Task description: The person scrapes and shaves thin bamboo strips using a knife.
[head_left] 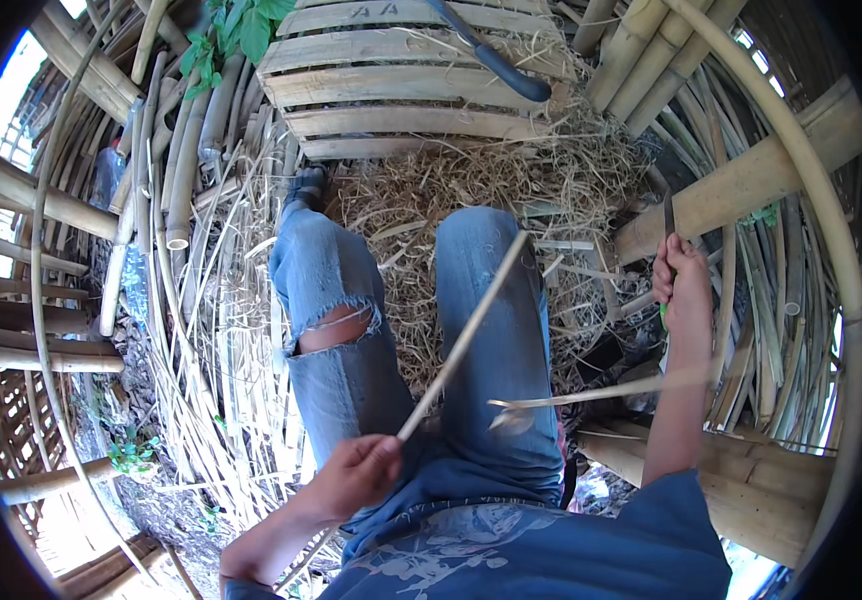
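Bright daylt, L glare, edges bent; strip (631,386) prob. motion-blurred.

No word, number, brand or sign can be read for certain. On a slat (331,22) near the upper edge, two small dark marks (375,12) sit side by side, letter-like in outline but too small to tell whether they are writing. Across the front of the blue shirt (591,545) spreads a pale print (456,550) of leafy, branching shapes, bent by the cloth's folds; any lettering in it cannot be made out.
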Action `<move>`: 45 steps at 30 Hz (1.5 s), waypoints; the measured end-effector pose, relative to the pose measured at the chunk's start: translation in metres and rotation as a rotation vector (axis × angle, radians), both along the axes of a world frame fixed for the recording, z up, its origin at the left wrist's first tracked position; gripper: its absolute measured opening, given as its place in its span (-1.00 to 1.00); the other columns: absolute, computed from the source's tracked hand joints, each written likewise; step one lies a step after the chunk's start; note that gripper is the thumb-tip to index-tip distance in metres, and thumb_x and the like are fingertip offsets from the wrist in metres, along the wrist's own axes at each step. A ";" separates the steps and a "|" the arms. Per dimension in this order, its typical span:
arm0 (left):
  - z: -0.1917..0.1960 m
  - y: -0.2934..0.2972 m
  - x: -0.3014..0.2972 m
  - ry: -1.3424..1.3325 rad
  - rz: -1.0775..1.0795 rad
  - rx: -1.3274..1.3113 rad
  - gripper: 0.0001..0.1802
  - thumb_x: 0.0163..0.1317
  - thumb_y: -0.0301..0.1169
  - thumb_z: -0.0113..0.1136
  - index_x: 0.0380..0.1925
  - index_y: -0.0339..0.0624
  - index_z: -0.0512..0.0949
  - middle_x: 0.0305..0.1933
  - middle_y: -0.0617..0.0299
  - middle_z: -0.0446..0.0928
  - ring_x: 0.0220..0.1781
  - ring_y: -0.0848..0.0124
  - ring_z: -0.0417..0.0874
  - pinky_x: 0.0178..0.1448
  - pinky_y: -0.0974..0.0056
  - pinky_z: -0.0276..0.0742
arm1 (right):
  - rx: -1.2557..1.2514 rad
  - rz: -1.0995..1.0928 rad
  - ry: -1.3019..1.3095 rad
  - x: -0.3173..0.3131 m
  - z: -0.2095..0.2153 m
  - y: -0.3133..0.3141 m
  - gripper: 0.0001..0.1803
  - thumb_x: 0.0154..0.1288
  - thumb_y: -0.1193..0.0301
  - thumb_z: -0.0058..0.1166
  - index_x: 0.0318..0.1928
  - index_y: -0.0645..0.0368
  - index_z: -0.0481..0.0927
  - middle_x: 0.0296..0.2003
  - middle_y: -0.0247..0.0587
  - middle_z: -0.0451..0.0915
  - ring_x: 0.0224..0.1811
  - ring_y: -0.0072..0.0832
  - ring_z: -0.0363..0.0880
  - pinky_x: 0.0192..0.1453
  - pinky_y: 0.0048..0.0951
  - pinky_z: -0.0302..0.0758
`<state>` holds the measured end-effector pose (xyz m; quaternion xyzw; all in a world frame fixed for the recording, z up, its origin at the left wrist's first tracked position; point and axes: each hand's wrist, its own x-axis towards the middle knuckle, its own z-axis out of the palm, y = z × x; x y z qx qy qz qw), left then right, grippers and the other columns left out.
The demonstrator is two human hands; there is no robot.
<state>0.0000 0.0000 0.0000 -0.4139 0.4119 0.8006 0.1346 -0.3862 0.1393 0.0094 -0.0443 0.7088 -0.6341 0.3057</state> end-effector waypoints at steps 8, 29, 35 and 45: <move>-0.007 -0.005 -0.008 0.081 0.017 -0.224 -0.57 0.41 -0.13 -0.19 -0.56 -0.17 0.37 -0.73 0.44 0.23 -0.70 0.68 0.19 -0.63 0.50 0.07 | 0.042 -0.019 0.301 0.039 -0.005 -0.003 -0.71 0.38 0.36 -0.15 -0.50 0.18 0.42 -0.71 -0.42 0.33 -0.74 -0.73 0.16 -0.67 -0.68 0.09; 0.013 0.003 -0.021 0.088 -0.109 -0.258 -0.55 0.41 -0.16 -0.18 -0.60 -0.21 0.37 -0.75 0.41 0.20 -0.74 0.64 0.16 -0.65 0.47 0.02 | -0.026 0.741 -0.537 0.114 0.001 -0.034 -0.63 0.37 0.32 -0.15 -0.53 0.31 0.44 -0.76 -0.37 0.26 -0.79 -0.75 0.08 -0.75 -0.66 -0.04; 0.014 0.001 -0.025 0.064 -0.098 -0.305 -0.54 0.40 -0.15 -0.17 -0.61 -0.21 0.37 -0.76 0.40 0.20 -0.75 0.63 0.15 -0.66 0.46 0.00 | 0.044 0.617 -0.272 0.100 0.001 -0.035 -0.67 0.33 0.39 -0.14 -0.56 0.28 0.45 -0.74 -0.33 0.33 -0.80 -0.73 0.11 -0.77 -0.64 -0.06; 0.002 -0.001 -0.012 -0.043 -0.069 -0.069 -0.50 0.41 -0.12 -0.21 -0.65 -0.19 0.36 -0.75 0.43 0.22 -0.70 0.65 0.16 -0.61 0.47 0.07 | -0.037 0.109 0.016 0.037 0.015 -0.009 -0.81 0.25 0.50 -0.12 -0.52 0.13 0.45 -0.68 -0.44 0.37 -0.81 -0.77 0.16 -0.80 -0.70 0.00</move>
